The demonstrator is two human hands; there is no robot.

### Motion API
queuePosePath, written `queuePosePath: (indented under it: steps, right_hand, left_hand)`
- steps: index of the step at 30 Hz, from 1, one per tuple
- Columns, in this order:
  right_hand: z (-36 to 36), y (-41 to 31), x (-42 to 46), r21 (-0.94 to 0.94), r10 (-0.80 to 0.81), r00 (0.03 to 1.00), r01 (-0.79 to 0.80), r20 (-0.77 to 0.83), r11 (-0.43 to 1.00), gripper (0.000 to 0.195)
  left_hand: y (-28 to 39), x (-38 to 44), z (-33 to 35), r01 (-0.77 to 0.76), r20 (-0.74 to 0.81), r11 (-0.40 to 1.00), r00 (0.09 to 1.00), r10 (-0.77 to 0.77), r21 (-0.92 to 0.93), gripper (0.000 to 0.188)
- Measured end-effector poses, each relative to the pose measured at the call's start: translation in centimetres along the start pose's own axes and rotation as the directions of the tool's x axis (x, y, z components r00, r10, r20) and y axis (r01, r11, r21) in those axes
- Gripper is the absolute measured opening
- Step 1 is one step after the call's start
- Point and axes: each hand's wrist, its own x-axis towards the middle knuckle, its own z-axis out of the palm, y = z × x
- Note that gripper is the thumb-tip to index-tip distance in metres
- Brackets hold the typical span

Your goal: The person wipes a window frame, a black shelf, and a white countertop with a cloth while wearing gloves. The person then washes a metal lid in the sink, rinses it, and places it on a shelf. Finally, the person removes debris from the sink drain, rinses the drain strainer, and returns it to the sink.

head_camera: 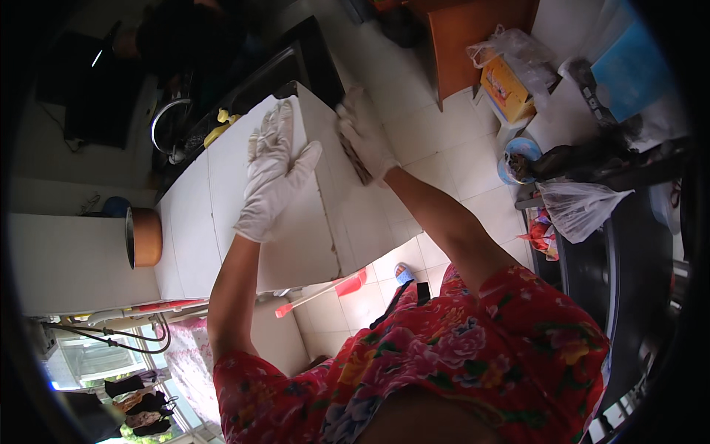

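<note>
My left hand (277, 166), in a white glove, rests flat on the white-tiled counter top (233, 188), fingers stretched toward the sink end and thumb apart. It holds nothing. My right hand (366, 136), also gloved and blurred, is at the counter's vertical side (327, 144). Along its palm, against the tiles, shows a narrow dark-striped item (356, 161), possibly a scrubbing brush; the glove hides most of it. The counter's front edge (327, 225) looks chipped and stained in places.
Beyond the left hand are a yellow pump bottle (217, 132), a curved faucet (158, 125) and a dark sink (285, 69). A copper-coloured pot (147, 237) stands at left. A red dustpan (350, 283) lies below. Rightward are an orange box (502, 89) and blue bucket (521, 150).
</note>
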Motion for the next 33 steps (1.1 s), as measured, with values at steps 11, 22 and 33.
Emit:
queuePosePath:
  steps: [11,22,33]
  right_hand:
    - [-2.3,15.2,-8.5,-0.134,-0.222,0.973,0.228,0.055,0.964,0.054]
    - [-3.1,11.9,0.9,0.043,-0.096,0.990,0.101,-0.103,0.994,0.052]
    - [-0.8,20.3,-2.6,0.210,0.039,0.959,0.022,-0.280,0.978,0.050]
  left_hand:
    - [1.7,0.0,-1.2,0.098,0.100,0.994,0.991,-0.092,-0.053,0.074]
    - [0.9,-0.5,-1.3,0.197,0.167,0.973,0.970,-0.176,-0.122,0.080]
    - [2.1,1.1,-2.0,0.069,0.088,0.997,0.994,-0.064,-0.047,0.076]
